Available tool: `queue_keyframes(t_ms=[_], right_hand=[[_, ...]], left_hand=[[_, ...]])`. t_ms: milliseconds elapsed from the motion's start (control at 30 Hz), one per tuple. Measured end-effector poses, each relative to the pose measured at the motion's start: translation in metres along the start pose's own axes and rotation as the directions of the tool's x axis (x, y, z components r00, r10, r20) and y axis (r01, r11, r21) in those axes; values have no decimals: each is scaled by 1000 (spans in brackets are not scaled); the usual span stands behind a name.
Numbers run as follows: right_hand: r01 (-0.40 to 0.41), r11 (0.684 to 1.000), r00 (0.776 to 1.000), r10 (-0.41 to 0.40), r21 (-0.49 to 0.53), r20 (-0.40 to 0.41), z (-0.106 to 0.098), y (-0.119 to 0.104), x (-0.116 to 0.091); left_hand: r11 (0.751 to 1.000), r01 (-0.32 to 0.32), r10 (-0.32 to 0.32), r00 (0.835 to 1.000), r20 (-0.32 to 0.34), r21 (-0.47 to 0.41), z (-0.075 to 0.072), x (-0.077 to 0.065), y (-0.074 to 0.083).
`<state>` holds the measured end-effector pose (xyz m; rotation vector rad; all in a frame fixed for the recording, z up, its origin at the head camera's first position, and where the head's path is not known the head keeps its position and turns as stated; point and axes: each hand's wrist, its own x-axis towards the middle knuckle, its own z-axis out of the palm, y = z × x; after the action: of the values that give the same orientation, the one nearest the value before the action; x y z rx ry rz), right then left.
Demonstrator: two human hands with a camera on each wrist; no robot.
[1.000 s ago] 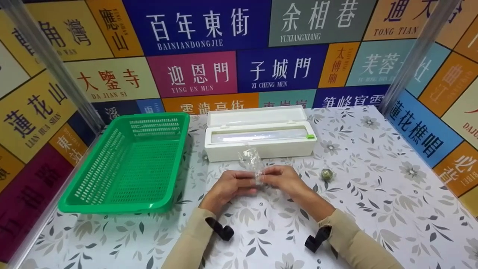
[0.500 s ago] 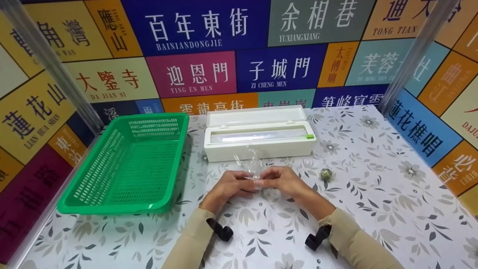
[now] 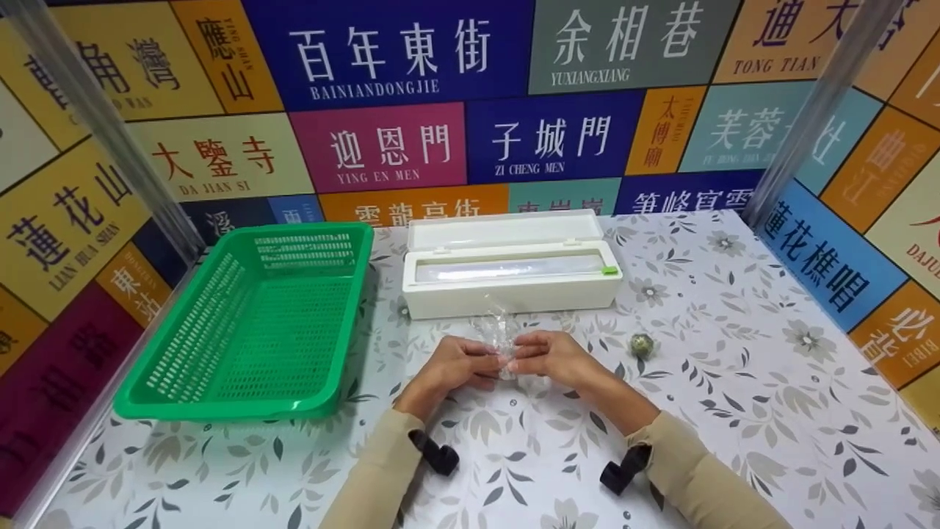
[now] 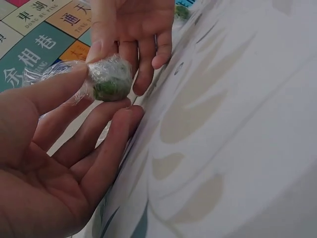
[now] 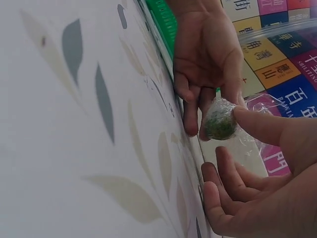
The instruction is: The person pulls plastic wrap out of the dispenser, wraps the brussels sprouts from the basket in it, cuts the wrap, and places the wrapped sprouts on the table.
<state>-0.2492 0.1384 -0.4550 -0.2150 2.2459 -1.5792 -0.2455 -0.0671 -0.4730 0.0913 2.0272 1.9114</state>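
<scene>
Between both hands is a small round green ball (image 4: pixel 113 84) wrapped in clear cling film (image 5: pixel 265 106), the loose film bunched above it in the head view. My left hand (image 3: pixel 457 365) pinches the wrapped ball between thumb and fingers from the left. From the right, my right hand (image 3: pixel 552 358) pinches the film and ball, its thumb pressing near the top in the right wrist view; its other fingers are spread loosely below. A second ball, greenish and mottled (image 3: pixel 641 345), lies on the tablecloth to the right of my right hand.
Behind the hands stands a white cling film dispenser box (image 3: pixel 514 297) with its lid raised and a green slider (image 3: pixel 609 270) at its right end. A green perforated basket (image 3: pixel 334 367) sits at the left. Sign-printed panels (image 3: pixel 382 139) enclose the flower-patterned table (image 3: pixel 734 455).
The loose film above the ball has shifted and sits lower and more gathered. Fingers of both hands have moved slightly around it; the box, basket and second ball stay put.
</scene>
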Motion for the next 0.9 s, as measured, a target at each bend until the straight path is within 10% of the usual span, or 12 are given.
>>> queue_keyframes(t_ms=[367, 600, 900], right_hand=[[-19, 998, 996, 24, 60, -88, 4, -1, -1], [-43, 981, 987, 71, 191, -142, 3, 0, 2], [-25, 979, 990, 52, 202, -132, 5, -2, 0]], left_hand=[[998, -54, 53, 998, -32, -27, 4, 1, -3], [988, -122, 116, 991, 62, 91, 1, -3, 2], [974, -156, 159, 987, -2, 161, 5, 0, 3]])
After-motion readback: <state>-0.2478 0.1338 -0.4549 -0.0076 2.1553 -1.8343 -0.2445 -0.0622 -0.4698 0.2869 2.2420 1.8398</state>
